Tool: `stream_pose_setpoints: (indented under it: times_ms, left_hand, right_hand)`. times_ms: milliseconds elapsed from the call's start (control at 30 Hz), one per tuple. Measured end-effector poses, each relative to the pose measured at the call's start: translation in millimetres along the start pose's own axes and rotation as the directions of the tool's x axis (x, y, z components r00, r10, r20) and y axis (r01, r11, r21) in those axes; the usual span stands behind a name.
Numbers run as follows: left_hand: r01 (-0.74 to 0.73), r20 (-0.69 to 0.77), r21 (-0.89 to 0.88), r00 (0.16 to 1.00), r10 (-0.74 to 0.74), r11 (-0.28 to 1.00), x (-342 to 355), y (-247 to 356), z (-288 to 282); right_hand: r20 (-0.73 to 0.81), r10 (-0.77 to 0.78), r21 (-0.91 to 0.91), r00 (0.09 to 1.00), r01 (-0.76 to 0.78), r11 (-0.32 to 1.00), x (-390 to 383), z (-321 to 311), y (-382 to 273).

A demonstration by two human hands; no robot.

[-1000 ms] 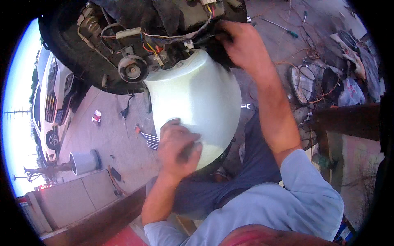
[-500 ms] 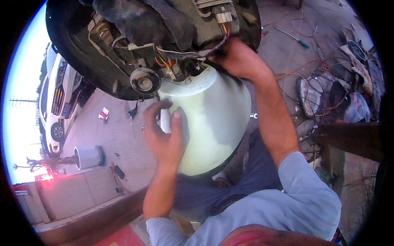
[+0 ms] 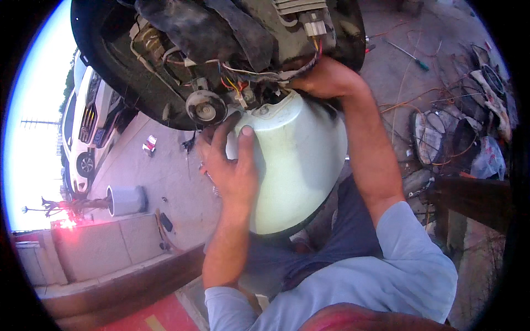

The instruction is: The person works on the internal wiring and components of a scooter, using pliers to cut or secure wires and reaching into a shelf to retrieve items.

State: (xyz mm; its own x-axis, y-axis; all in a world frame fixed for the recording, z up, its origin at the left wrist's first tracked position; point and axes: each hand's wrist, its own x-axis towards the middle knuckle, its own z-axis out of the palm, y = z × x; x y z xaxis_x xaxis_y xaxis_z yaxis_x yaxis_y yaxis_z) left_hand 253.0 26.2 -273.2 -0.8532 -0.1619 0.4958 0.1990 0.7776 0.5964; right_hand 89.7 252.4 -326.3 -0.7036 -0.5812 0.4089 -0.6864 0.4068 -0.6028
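Note:
A pale green, curved plastic panel [image 3: 295,171] stands in front of me, above my legs. Its top meets the dark underside of a black shell [image 3: 116,66] that carries wiring. My left hand [image 3: 234,171] is closed round the panel's left edge, thumb on the pale face and fingers at the side. Just above those fingers is a round, dusty horn [image 3: 206,108]. My right hand [image 3: 326,79] reaches in at the upper right, behind a wire bundle [image 3: 301,69] and the panel's top; its fingertips are hidden. Coloured wires with a white connector [image 3: 241,100] hang between the hands.
A green-handled screwdriver [image 3: 415,59] lies on the ground at the far right, near orange cords and a heap of scrap parts [image 3: 430,135]. A dark beam [image 3: 469,201] stands at right. On the left are a white planter [image 3: 127,200], a low wall and parked cars [image 3: 88,129].
My left hand has moved up the panel's edge, its fingers now beside the horn. My right hand stays behind the wiring. The whole view has shifted slightly.

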Motion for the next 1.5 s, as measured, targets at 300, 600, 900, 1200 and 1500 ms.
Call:
stream_pose_setpoints:
  times_ms: [300, 600, 900, 1200, 1500]
  left_hand:
    - [0.125, 0.006, -0.121, 0.992, -0.125, 0.985, 2.7, 20.6, 13.0]
    - [0.341, -0.059, -0.209, 0.931, -0.36, 0.916, 9.6, 20.7, 36.2]
    - [0.356, -0.117, -0.12, 0.922, -0.369, 0.927, 13.1, 22.1, 43.4]
    - [0.315, -0.106, -0.253, 0.931, -0.35, 0.915, 16.2, 23.4, 44.1]
    - [0.431, -0.079, -0.384, 0.866, -0.494, 0.817, 13.7, 52.9, 42.7]
  right_hand:
    - [-0.062, 0.161, 0.324, 0.985, -0.132, 0.937, -1.2, 3.6, -14.4]
    - [0.008, 0.345, 0.657, 0.939, -0.265, 0.706, -28.0, -17.1, -38.0]
    - [-0.279, 0.119, 0.384, 0.953, -0.003, 0.923, -31.7, -8.5, -44.1]
    - [-0.306, 0.084, 0.079, 0.948, -0.063, 0.995, -18.5, -0.9, -54.6]
    - [-0.172, 0.212, 0.249, 0.962, -0.166, 0.954, -14.0, -4.9, -45.6]
